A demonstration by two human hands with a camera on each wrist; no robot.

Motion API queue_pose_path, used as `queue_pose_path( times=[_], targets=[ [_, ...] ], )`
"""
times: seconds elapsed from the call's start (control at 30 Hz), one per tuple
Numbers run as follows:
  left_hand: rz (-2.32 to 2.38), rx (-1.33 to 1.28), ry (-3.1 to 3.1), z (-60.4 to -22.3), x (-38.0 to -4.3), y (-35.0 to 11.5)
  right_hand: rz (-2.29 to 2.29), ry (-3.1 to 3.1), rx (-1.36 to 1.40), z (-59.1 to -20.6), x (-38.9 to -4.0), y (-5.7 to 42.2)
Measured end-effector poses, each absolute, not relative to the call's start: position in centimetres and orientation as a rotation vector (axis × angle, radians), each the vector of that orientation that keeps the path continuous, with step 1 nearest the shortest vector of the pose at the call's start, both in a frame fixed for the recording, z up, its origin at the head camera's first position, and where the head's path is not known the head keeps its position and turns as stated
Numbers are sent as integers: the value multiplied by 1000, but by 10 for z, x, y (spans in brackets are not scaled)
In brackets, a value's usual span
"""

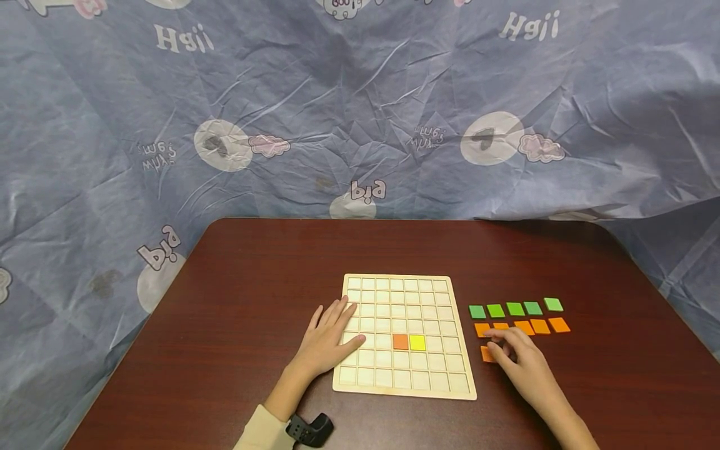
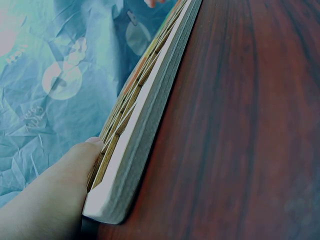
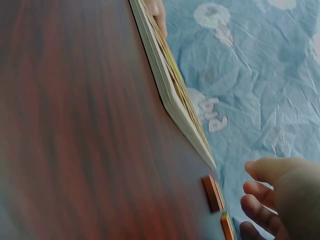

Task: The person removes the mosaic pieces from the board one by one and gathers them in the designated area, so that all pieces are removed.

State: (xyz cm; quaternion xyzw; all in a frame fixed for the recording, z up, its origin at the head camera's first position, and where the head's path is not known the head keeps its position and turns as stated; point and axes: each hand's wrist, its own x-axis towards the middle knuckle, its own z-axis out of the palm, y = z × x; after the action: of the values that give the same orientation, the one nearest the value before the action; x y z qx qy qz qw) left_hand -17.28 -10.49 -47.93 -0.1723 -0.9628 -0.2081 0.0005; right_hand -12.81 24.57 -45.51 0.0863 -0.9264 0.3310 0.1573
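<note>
A pale wooden grid board (image 1: 405,392) lies on the table with an orange-red tile (image 1: 400,342) and a yellow tile (image 1: 417,342) side by side in its cells. My left hand (image 1: 326,344) rests on the board's left edge, fingers spread; the left wrist view shows the thumb (image 2: 82,155) over the rim. Right of the board, my right hand (image 1: 523,362) hovers over loose orange tiles, its fingers bent and partly covering them. In the right wrist view thumb and fingers stand apart with nothing between them. One orange tile (image 1: 487,354) lies nearer me, partly hidden by that hand.
Several green tiles (image 1: 514,309) form a row beyond the row of several orange tiles (image 1: 539,326), right of the board. The dark red-brown table (image 1: 270,269) ends at a printed blue-grey cloth (image 1: 315,125) hung behind it. A black wristband (image 1: 310,430) is on the left wrist.
</note>
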Motion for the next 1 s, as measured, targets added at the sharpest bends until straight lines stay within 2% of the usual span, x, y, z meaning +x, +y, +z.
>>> queue_pose_path(
  times=[0.57, 1.0],
  targets=[
    [-651, -541, -3029, -479, -172, -105, 1093, -2650, 347, -440, -130, 186],
    [-650, -541, -3021, -477, -171, -105, 1161, -2718, 327, -459, -142, 159]
  ],
)
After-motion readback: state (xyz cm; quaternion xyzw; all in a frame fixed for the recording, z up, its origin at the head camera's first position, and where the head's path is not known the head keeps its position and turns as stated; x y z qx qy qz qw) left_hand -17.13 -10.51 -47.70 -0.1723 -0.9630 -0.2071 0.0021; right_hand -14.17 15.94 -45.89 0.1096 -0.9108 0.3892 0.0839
